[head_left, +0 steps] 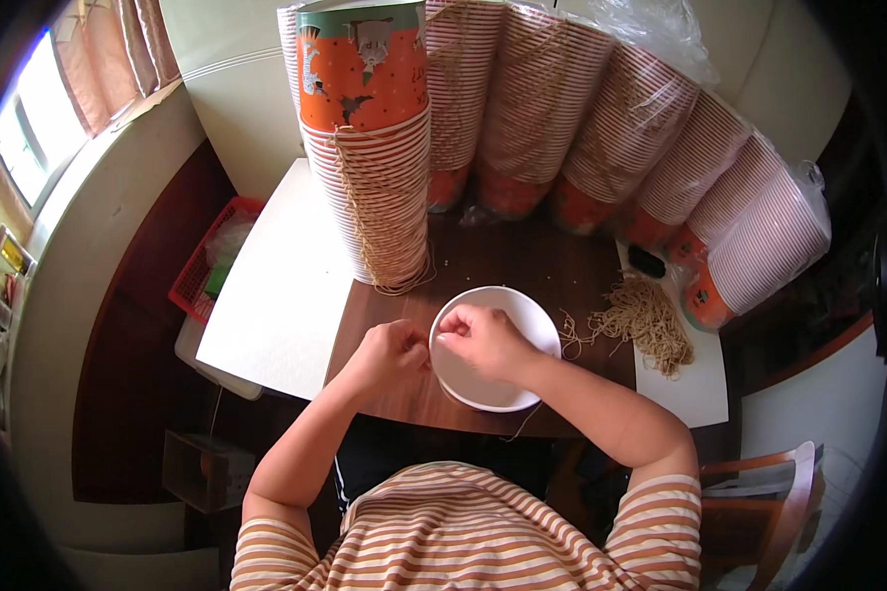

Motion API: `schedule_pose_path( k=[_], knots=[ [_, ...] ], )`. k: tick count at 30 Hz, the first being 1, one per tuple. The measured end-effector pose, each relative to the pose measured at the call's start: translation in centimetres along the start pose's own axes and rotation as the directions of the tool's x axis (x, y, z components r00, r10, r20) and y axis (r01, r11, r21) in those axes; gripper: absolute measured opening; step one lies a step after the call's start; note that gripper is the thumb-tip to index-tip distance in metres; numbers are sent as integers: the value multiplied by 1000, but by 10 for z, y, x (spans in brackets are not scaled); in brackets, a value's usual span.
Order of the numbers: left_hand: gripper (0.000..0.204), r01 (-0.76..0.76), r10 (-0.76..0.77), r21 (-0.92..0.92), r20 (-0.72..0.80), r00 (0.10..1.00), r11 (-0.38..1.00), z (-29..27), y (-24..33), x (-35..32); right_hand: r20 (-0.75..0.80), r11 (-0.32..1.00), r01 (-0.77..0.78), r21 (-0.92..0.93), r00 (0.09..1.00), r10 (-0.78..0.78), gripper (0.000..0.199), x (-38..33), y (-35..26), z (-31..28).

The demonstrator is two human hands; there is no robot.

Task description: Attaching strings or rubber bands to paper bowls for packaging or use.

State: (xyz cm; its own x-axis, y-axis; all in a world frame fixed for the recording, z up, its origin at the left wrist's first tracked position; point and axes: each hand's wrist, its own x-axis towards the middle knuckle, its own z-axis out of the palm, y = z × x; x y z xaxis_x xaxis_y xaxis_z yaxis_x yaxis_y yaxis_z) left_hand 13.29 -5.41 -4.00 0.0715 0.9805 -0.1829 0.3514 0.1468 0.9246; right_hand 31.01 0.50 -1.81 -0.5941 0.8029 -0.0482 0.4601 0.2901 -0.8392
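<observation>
Your left hand (389,353) is curled closed at the left rim of the white paper bowl (508,340), fingertips pinched together on what appears to be a thin strand of twine (too fine to confirm). Your right hand (481,340) rests over the bowl's left half, fingers likewise pressed together in a pinch at the rim, close beside the left hand. The bowl lies flat on the dark wooden tabletop (522,261), directly before you, near its front edge.

Risks, in my judgement: the bowl is light and shallow, and both hands pull at one side of it, so an uneven tug could tip or slide it toward the tabletop's front edge. The strand, if that is what you hold, is thin enough to slip from a pinch or snap. A loose end hangs off the tabletop edge below the bowl and may snag on your forearm.

The bowl looks clean, plain white, round, with a smooth rolled rim; no dent shows.

To the right, a loose bundle of twine pieces (646,323) lies partly on a white sheet, well apart from your hands. Behind, tall stacks of orange-and-white paper cups (375,158) lean across the back of the tabletop (one stack is bound with twine); a hard knock to the tabletop could topple them.
</observation>
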Motion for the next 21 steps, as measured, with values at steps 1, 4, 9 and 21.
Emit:
schedule_pose_path(
  k=[1, 4, 9, 21],
  knots=[
    [13, -1, 1, 0, 1, 1000, 1000, 2, -6, -2, 55, 996, -63, 69, 997, 59, 16, -2, -3, -8],
    [7, 260, -131, -716, 232, 964, 648, 1, -18, -12, 133, 978, -96, 187, 988, 71, 16, -18, -9, -35],
    [13, 259, -66, -896, 253, 965, 360, 17, -35, -45, -46, 990, 18, 142, 999, -12, 13, -81, -41, -33],
    [5, -117, 197, -813, -2, 980, 570, 65, -56, -73, -204, 963, 261, -67, 941, -269, 10, -118, 3, 61]
  ],
)
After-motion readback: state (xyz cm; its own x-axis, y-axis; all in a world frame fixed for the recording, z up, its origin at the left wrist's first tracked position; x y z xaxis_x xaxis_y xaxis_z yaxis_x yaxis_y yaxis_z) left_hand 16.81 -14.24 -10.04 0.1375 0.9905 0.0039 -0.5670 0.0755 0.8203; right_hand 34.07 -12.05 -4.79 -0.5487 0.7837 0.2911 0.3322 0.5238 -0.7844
